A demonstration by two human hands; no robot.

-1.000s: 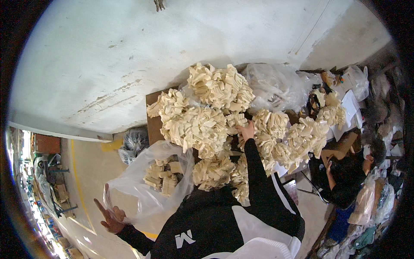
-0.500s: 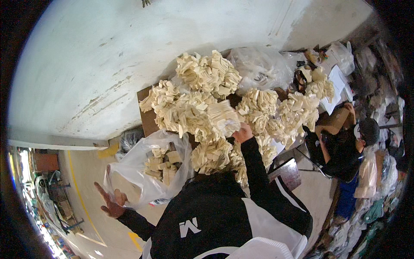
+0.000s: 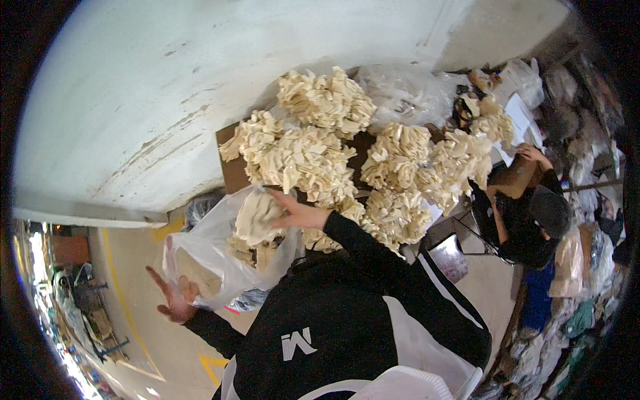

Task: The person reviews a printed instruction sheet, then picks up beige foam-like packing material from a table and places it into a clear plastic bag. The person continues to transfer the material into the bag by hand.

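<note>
My right hand [image 3: 297,213] reaches across to the mouth of a clear plastic bag [image 3: 230,288], its fingers against a flat bundle of cream strips [image 3: 257,215], which look like cloth. Beneath that bundle, more cream pieces [image 3: 243,252] lie inside the bag. My left hand [image 3: 175,298] is at the bag's left edge; a couple of fingers stretch out while the others curl on the plastic. Just beyond the bag, large heaps of cream strips [image 3: 303,157] cover a brown surface, with another heap [image 3: 400,210] to the right.
A pale wall [image 3: 153,100] rises behind the heaps. More clear plastic [image 3: 400,97] lies at the back. On the right, a person in dark clothes [image 3: 530,230] handles a brown cardboard piece [image 3: 513,179]. Bagged goods [image 3: 570,267] are stacked beyond. Yellow lines mark the floor [image 3: 137,300] at left.
My right hand has moved left from the heaps to the bag, bringing the cream bundle along. My left hand stays at the bag's edge. The other person's head has shifted down.
</note>
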